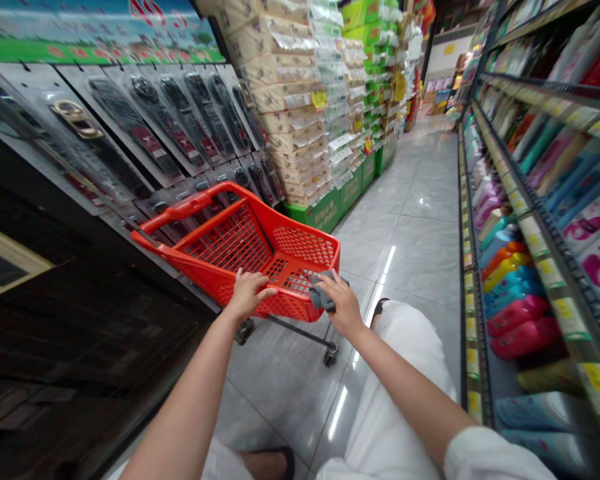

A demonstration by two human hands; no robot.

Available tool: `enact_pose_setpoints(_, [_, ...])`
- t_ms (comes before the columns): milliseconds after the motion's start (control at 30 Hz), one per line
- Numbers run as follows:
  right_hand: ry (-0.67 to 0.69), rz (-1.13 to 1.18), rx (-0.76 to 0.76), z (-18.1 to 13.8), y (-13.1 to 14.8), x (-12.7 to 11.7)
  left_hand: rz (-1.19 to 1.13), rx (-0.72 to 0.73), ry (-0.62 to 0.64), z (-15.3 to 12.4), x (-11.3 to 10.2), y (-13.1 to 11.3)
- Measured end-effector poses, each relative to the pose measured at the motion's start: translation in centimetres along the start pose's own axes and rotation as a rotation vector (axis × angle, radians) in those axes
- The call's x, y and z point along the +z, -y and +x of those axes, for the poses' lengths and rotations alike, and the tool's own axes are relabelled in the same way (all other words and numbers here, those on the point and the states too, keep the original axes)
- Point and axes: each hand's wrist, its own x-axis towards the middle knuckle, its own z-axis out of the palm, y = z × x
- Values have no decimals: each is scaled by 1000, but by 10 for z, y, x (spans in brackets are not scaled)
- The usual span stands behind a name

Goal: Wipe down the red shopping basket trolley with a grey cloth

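Observation:
A red plastic shopping cart (pixel 300 243) stands in front of me, its lattice basket holding nothing I can see. My left hand (pixel 250 293) is at the near side rim, fingers bent over it and thumb stretched along it. At the cart's right corner, my right hand (pixel 344 305) presses a dark grey cloth (pixel 318 291) against the rim. Part of the cloth is hidden under the fingers. Below the basket, a dark metal frame with caster wheels (pixel 331 354) shows on the floor.
Packaged belts (pixel 150 127) hang on a rack at the left. Stacked tissue packs (pixel 295 120) rise on green boxes (pixel 325 212) behind the cart. Shelves of colourful bottles (pixel 525 313) line the right side. A grey tiled aisle (pixel 420 173) runs between them.

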Motion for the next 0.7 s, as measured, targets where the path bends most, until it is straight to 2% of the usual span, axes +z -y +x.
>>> enact_pose_setpoints(100, [25, 5, 35, 2, -5, -12, -29, -11, -4, 1, 2, -14])
enact_pose_setpoints(300, [-162, 110, 216, 28, -31, -29, -11, -41, -16, 5, 7, -40])
enact_pose_setpoints(467, [-179, 129, 257, 39, -47, -38, 35, 37, -25, 5, 4, -55])
enact_pose_setpoints(600, [-234, 94, 343, 69, -61, -56, 90, 75, -37, 5, 1, -72])
enact_pose_setpoints(700, [-214, 26, 378, 72, -61, -70, 138, 112, -21, 8, -1, -90])
